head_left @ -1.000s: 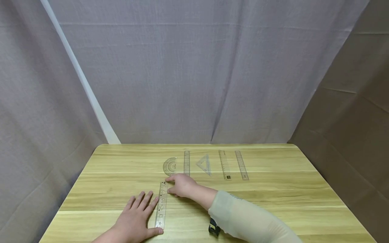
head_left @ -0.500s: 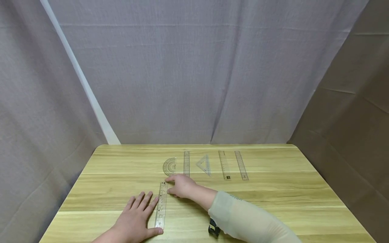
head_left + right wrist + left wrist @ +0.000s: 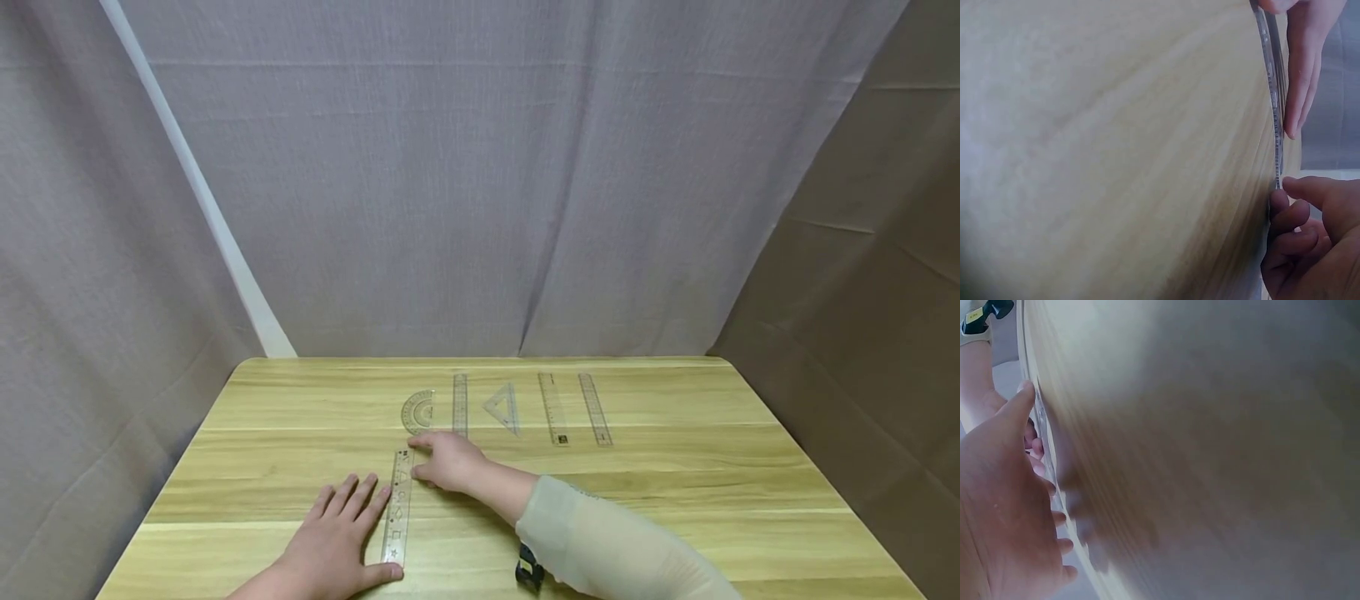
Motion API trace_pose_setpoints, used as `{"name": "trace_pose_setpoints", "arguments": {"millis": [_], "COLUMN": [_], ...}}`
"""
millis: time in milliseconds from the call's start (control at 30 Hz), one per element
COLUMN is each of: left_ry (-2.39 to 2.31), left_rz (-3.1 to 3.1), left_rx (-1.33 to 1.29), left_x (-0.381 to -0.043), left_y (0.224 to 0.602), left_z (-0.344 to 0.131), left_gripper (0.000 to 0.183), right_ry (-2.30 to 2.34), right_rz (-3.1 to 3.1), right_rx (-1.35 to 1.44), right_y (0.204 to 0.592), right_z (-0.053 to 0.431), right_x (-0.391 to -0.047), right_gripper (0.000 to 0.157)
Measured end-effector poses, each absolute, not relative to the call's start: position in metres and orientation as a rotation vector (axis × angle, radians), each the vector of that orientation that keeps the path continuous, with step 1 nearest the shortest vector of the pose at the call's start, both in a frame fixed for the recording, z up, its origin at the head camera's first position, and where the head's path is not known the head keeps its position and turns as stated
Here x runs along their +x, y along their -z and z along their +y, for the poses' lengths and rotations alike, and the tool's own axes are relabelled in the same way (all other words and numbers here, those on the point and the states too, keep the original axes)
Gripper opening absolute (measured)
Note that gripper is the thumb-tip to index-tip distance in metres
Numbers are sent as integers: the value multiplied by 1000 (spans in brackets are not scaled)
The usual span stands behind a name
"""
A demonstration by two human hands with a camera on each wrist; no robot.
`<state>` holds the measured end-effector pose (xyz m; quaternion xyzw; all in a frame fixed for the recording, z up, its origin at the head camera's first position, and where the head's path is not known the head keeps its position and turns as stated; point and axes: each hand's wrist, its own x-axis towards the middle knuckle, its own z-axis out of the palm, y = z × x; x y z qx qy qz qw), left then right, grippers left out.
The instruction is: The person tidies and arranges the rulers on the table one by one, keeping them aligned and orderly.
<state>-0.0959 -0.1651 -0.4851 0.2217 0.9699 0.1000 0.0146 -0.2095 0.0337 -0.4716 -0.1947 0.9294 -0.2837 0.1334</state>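
Note:
A clear plastic ruler [image 3: 399,510] with cut-out shapes lies lengthwise on the wooden table, between both hands. My left hand [image 3: 333,533] rests to its left with straight, spread fingers; the index tip touches the long edge and the thumb [image 3: 384,572] meets the near end. At the far end, my right hand [image 3: 452,460] holds the corner, its index finger against the end and its thumb at the right edge. In the right wrist view, the other fingers of my right hand [image 3: 1310,234] are curled, and the ruler [image 3: 1274,100] appears edge-on.
Beyond the hands lie a protractor [image 3: 418,411], a clear ruler [image 3: 460,402], a set square [image 3: 504,408] and two more rulers, one middle right [image 3: 553,408] and one far right [image 3: 596,408]. A black device [image 3: 528,568] shows beneath the right sleeve. Grey curtains [image 3: 420,183] surround the table.

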Motion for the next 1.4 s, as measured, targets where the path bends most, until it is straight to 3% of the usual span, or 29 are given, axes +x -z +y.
{"name": "trace_pose_setpoints", "arguments": {"millis": [667,1000,1400], "left_ry": [-304,-264,-296], "left_rz": [3218,3220,3208], "left_rx": [622,638,646], "left_x": [-106,-111,-115], "left_y": [475,472,469], "left_z": [-152,-146,-140], "left_gripper": [82,83,84], "right_ry": [1085,910,565], "right_rz": [2804,2903,3046], "right_rx": [-706,-881,-901], "right_y": [469,466,466], "right_z": [55,77,112], "right_x": [-189,-174,-161], "right_gripper": [44,53,70]}}
